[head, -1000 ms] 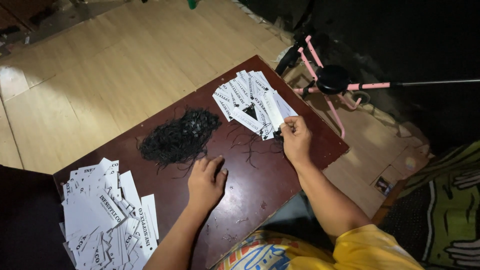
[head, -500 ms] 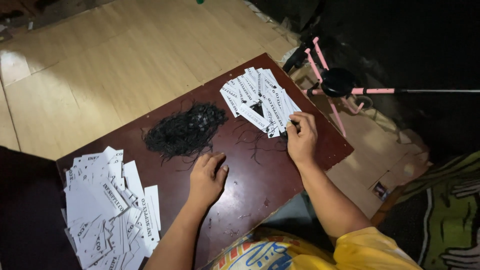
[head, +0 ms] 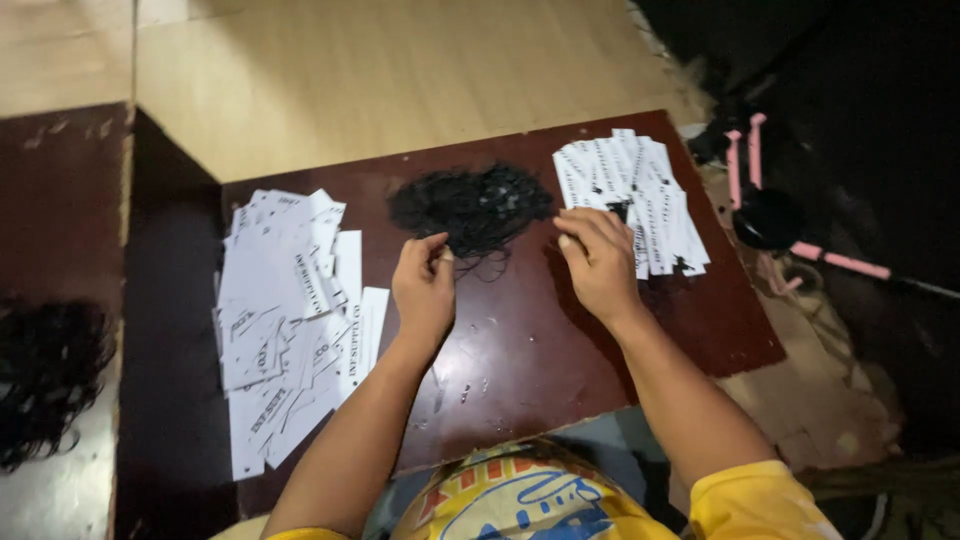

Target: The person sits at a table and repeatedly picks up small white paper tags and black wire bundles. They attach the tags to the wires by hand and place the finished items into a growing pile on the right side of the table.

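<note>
Both hands have closed in on the black thread heap (head: 470,205): left hand (head: 424,285) pinching strands, right hand (head: 598,262) curled, grip unclear, at the right tag pile (head: 630,195).

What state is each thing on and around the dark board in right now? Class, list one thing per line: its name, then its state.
left hand: fingertips pinched at the edge of the black threads.
right hand: resting palm down, fingers on the right tag pile.
black threads: loose tangled heap.
left tag pile: spread, overlapping, lying flat.
right tag pile: fanned out, flat.
dark board: level, lying on the floor.
pink stand: lying beside the board.
</note>
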